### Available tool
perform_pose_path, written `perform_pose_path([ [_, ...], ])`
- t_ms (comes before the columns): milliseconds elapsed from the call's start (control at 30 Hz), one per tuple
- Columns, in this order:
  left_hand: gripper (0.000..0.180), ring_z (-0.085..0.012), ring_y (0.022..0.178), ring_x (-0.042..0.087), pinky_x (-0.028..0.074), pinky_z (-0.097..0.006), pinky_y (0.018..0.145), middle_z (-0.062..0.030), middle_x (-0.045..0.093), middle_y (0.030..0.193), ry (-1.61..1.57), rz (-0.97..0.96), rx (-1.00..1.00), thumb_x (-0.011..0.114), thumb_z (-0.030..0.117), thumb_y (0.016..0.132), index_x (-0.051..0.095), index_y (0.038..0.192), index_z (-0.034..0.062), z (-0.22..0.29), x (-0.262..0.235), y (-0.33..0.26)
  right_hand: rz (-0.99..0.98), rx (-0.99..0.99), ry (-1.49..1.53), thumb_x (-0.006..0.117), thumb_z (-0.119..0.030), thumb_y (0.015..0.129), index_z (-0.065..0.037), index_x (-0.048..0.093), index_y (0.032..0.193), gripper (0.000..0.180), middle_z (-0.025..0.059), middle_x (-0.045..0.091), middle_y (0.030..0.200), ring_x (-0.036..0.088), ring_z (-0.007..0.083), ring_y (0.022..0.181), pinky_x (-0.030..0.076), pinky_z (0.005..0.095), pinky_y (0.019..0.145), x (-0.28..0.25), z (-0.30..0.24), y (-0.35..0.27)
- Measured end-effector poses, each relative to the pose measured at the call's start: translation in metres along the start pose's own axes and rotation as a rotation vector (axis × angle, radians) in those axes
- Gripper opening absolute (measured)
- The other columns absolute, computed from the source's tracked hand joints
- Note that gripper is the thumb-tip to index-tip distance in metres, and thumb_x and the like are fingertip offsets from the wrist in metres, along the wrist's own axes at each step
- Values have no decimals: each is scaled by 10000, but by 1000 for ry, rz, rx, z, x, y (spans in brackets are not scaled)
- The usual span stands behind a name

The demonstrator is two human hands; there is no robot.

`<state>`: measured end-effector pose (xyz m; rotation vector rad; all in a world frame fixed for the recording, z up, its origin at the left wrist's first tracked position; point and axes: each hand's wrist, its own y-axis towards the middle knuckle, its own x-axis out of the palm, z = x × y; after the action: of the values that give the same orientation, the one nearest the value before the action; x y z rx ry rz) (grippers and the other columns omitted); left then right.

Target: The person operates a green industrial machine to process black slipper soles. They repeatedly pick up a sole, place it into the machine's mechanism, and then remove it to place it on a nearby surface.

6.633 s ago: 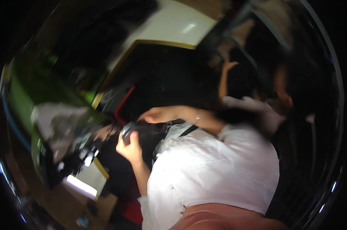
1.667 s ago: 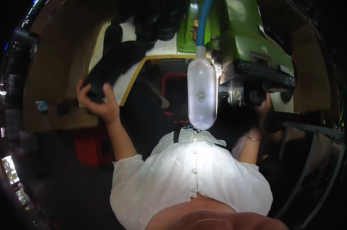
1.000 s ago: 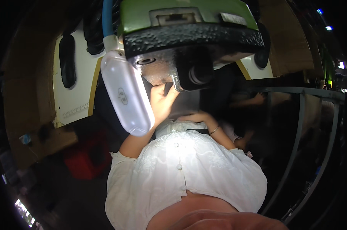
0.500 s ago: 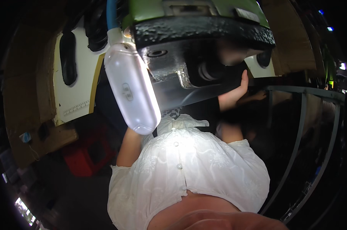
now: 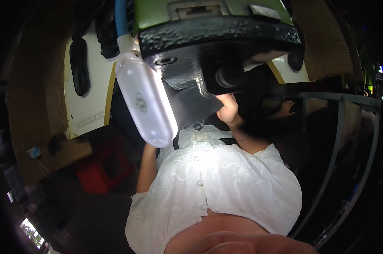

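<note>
Green machine head (image 5: 219,36) just above right hand (image 5: 228,111); can't tell its grip. 1 dark piece (image 5: 192,106) just left of it. Left hand hidden. Pinch risk if head drops.

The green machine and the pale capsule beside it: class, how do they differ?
The machine is green and black; the capsule is whitish. The machine is broad and blocky; the capsule is slim with rounded ends. The machine runs off the picture's top edge; the capsule shows whole. Both have smooth, shiny parts.
</note>
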<state>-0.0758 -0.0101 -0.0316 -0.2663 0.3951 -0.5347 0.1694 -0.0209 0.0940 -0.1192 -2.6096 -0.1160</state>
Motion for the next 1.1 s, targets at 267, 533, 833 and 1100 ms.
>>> perform_pose_path([
  [267, 274, -137, 765, 585, 473, -268, 714, -70, 634, 857, -224, 106, 350, 666, 127, 770, 600, 983, -33, 141, 36, 15, -249, 4, -621, 632, -191, 797, 35, 617, 941, 269, 49, 631, 897, 567, 109, 820, 451, 250, 746, -2, -23, 32],
  [533, 196, -61, 660, 537, 439, -213, 610, -10, 616, 726, -252, 233, 213, 590, 170, 854, 648, 824, -15, 150, 32, 22, -598, 564, -520, 685, -225, 757, 40, 550, 1091, 448, 73, 614, 996, 560, 144, 908, 429, 267, 840, -86, -8, -16],
  [833, 214, -67, 773, 531, 425, -206, 705, -31, 590, 892, -583, 150, 260, 536, 109, 875, 522, 1047, -17, 162, 33, 2, 284, 30, -47, 650, -102, 753, 1, 584, 1009, 284, 80, 617, 920, 603, 169, 814, 474, 281, 775, -176, -66, -15],
  [1100, 289, -107, 930, 502, 390, -244, 844, -72, 545, 1030, -579, 233, 293, 475, 63, 881, 433, 1152, -29, 105, 3, -15, 431, -64, 364, 539, -54, 805, -15, 561, 1045, 244, 106, 611, 917, 594, 204, 857, 478, 305, 776, -65, -52, 44],
])
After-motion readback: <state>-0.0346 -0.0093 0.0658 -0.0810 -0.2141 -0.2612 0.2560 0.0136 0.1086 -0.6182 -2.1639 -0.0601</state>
